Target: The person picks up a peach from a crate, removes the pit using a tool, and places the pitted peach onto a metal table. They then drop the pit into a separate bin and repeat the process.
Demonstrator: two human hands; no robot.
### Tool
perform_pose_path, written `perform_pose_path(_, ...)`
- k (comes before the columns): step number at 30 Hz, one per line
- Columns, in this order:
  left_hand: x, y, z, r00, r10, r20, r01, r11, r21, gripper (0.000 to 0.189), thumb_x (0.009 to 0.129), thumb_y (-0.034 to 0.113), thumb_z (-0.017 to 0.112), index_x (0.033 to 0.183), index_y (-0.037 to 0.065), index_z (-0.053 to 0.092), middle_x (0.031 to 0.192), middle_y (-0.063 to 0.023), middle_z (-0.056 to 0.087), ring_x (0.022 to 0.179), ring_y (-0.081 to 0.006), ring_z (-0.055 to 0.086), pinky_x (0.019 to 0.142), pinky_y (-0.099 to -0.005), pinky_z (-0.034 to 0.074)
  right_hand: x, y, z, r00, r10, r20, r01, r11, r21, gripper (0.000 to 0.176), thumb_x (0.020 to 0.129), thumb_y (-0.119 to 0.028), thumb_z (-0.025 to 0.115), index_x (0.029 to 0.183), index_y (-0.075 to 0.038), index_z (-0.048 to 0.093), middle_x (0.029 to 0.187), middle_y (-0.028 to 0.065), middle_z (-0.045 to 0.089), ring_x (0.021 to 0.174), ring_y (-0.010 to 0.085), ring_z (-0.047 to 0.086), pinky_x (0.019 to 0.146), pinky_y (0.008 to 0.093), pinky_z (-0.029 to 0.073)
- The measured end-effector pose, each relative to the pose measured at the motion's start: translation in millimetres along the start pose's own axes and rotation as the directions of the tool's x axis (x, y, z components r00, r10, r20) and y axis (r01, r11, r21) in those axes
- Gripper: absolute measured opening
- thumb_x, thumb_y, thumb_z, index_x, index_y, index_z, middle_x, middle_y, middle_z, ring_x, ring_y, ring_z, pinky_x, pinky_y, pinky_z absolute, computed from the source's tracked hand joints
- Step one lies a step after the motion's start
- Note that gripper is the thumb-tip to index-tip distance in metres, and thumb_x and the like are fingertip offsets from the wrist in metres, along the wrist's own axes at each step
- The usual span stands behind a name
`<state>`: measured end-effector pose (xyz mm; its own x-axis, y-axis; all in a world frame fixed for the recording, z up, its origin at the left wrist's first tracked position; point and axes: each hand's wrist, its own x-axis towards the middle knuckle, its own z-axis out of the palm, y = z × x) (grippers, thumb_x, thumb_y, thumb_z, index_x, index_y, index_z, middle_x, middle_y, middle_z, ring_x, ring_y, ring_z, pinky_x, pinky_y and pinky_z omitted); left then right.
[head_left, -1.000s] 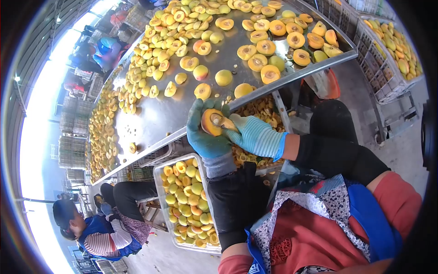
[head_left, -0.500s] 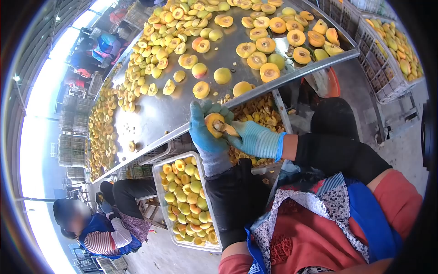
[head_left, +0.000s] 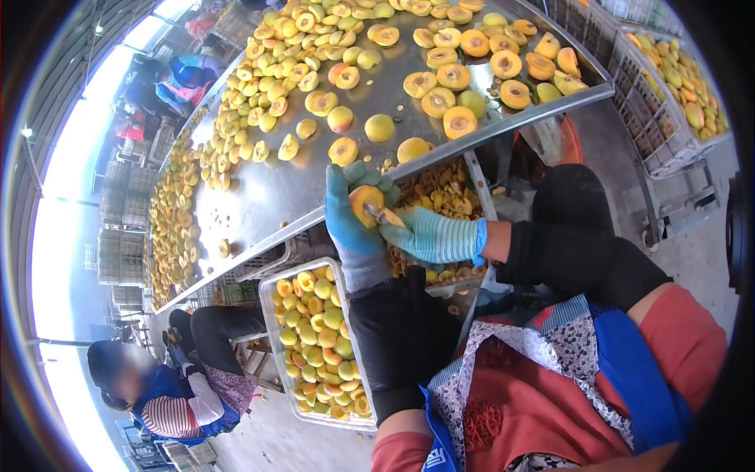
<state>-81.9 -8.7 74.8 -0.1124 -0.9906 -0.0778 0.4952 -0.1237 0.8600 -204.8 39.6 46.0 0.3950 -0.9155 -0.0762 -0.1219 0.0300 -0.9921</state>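
Note:
My left hand [head_left: 346, 224], in a blue-coated glove, cups a yellow peach half [head_left: 362, 201] just off the metal table's front edge. Its cut face is turned toward my right hand [head_left: 440, 236], which wears a striped blue glove. That hand grips a pitting knife [head_left: 392, 218] by its light wooden handle, the metal end set into the middle of the cut face. More halved peaches [head_left: 459, 123] lie cut side up on the table [head_left: 267, 193] beyond my hands. Beneath them, a bin of brownish pits and scraps [head_left: 444, 193] shows partly, the rest hidden by my arms.
A white crate of peach halves [head_left: 318, 342] stands left of my left forearm. At far right is a grey crate of whole fruit [head_left: 668, 126]. A seated co-worker [head_left: 177, 393] is at lower left, with others [head_left: 185, 79] along the table's far side. An orange-rimmed bucket [head_left: 568, 140] sits under the table.
The knife end now sits deeper in the peach half, and my right hand has turned slightly. The whole view has shifted a little.

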Motion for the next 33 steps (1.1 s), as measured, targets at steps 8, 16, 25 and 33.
perform_pose_path(8,-6.3,-3.0,19.7,0.961,0.274,0.019,-0.275,0.957,0.096,0.045,0.097,0.042,0.055,0.098,-0.002,0.063,0.084,-0.0130,0.066,0.072,-0.0197,0.064,0.072,-0.0363,0.056,-1.8,5.4,-6.4,0.992,-0.110,-0.063,0.109,0.994,-0.016,0.041,0.096,-0.037,0.049,0.098,0.002,0.061,0.083,0.0228,0.065,0.081,0.0375,0.063,0.074,0.0429,0.048)
perform_pose_path(16,-3.9,-1.2,18.5,0.997,0.076,-0.022,-0.068,0.968,0.243,0.040,0.095,0.032,0.060,0.078,-0.004,0.065,0.068,-0.0115,0.065,0.056,-0.0175,0.061,0.052,-0.0313,0.052,-2.7,13.1,-12.1,0.998,0.028,0.064,-0.021,0.992,-0.122,0.041,0.097,-0.042,0.046,0.095,-0.002,0.059,0.070,0.0126,0.062,0.066,0.0280,0.062,0.066,0.0413,0.051)
perform_pose_path(25,4.3,-0.1,16.1,0.990,-0.024,0.139,-0.042,0.892,0.450,0.047,0.097,0.034,0.055,0.072,-0.005,0.065,0.065,-0.0129,0.066,0.053,-0.0199,0.062,0.053,-0.0295,0.052,-9.5,12.0,-28.6,0.990,-0.080,0.117,0.100,0.978,-0.182,0.035,0.099,-0.038,0.049,0.104,-0.006,0.061,0.068,0.0051,0.060,0.067,0.0240,0.062,0.068,0.0393,0.047)
perform_pose_path(33,5.2,-10.1,8.1,0.970,0.110,0.218,-0.164,0.954,0.250,0.054,0.099,0.039,0.048,0.072,-0.005,0.066,0.067,-0.0126,0.067,0.054,-0.0201,0.063,0.057,-0.0299,0.053,-9.4,21.3,-16.5,0.990,-0.128,0.056,0.131,0.990,-0.043,0.036,0.099,-0.043,0.048,0.090,-0.009,0.058,0.061,0.0023,0.053,0.053,0.0173,0.054,0.051,0.0323,0.045)
